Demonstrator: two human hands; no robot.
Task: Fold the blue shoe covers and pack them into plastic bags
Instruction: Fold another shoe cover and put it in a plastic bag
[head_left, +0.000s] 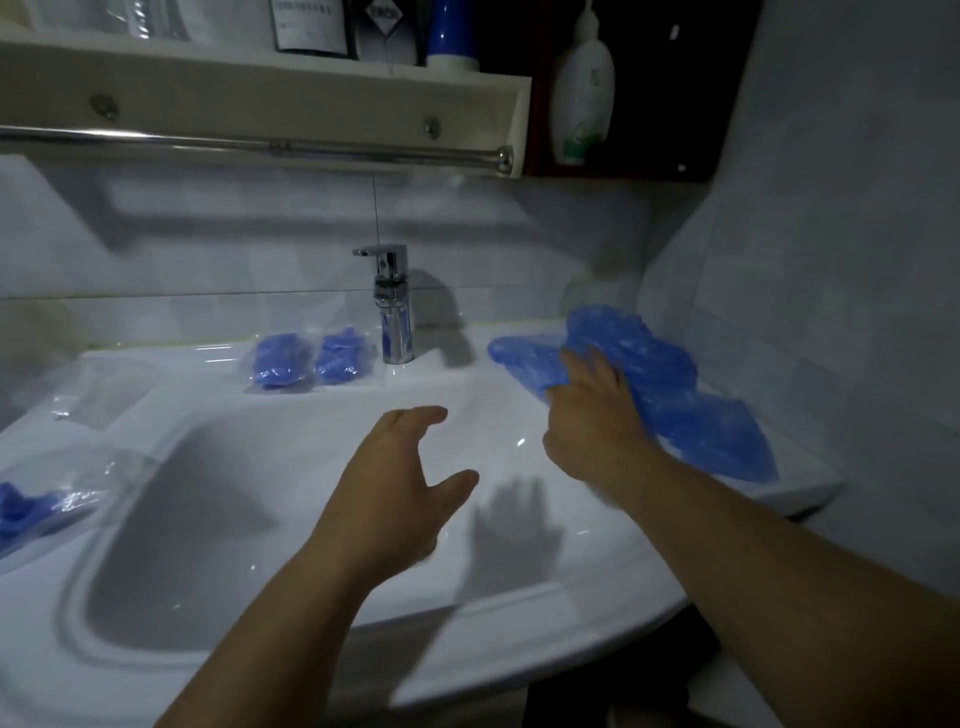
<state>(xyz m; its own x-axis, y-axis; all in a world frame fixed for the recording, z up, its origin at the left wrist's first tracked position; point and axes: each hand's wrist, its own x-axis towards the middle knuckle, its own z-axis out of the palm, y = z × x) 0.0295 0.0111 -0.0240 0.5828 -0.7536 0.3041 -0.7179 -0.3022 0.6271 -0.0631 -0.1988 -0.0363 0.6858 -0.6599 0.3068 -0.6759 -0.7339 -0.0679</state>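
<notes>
Blue shoe covers (670, 374) lie in a loose crumpled heap at mid-right of the frame, on the sink's right ledge, up against the wall tiles. My right hand (592, 415) is on the heap's left side, w/ fingers curled into the plastic and gripping a cover; the fingertips are partly buried, so I can't tell how many layers I've got.

My left hand (395, 483) is at centre frame, over the sink (467, 649), apart from the covers. It's spread loose, fingers slightly bent, thumb out to the right, holding nothing. Its shadow falls on the white ceramic just right of it.

Upper-centre: chrome tap (394, 306) stands upright at the back of the sink. Just left of it, 2 clear bags side by side, each w/ folded blue covers inside: far-left packed bag (280, 361) and near-tap packed bag (343, 356). A third packed bag (47, 506) sits at the lower-left edge, partly cut off by the frame, resting on the sink's left ledge. Betw. that one and the pair, at mid-left, lies an empty clear bag (104, 387), flat on the ledge.

Top of frame: a shelf (260, 88) w/ a metal rail (260, 144) under it, and a white pump bottle (582, 93) at upper right. Labels too blurred to read.
</notes>
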